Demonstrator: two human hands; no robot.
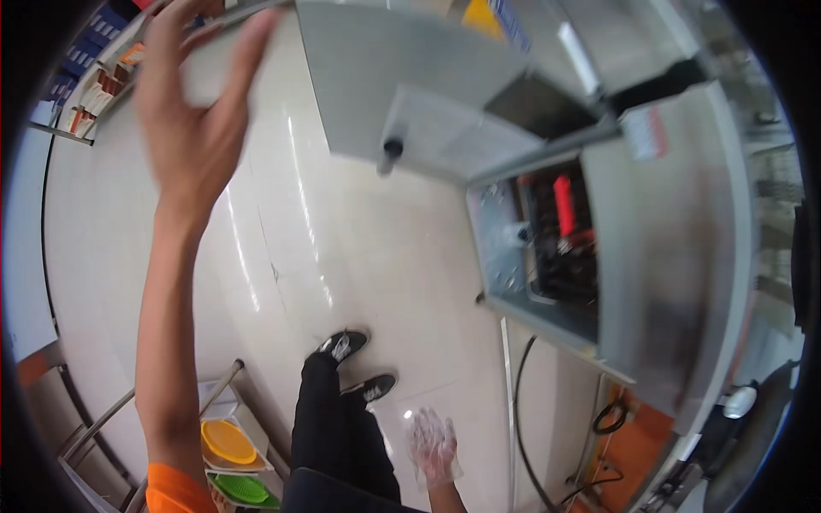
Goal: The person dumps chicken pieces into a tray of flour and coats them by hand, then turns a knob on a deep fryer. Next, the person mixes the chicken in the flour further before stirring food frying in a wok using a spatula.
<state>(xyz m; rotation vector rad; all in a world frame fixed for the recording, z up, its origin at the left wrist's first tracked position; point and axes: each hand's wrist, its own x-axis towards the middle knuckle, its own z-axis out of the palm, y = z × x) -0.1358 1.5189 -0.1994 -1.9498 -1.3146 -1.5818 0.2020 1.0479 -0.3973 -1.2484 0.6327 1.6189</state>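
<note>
My left hand (pixel 192 120) is raised at the upper left, bare and blurred, its fingers spread with nothing between them. Low in the view, my right hand (pixel 434 445) wears a clear plastic glove; its fingers are apart and it holds nothing. Neither hand touches anything visible. To the right, a metal cabinet (pixel 667 239) has its door (pixel 410 77) swung out, with a dark knob (pixel 392 149) on it. Inside the opening are dark contents that I cannot make out and a red object (pixel 564 205).
Shelves with blue boxes (pixel 81 53) stand at the upper left. A rack at the lower left holds a yellow basket (pixel 229 441) and a green basket (pixel 243 488). A black cable (pixel 518 410) hangs below the cabinet. My shoes (pixel 345 344) are on the pale floor (pixel 385 256).
</note>
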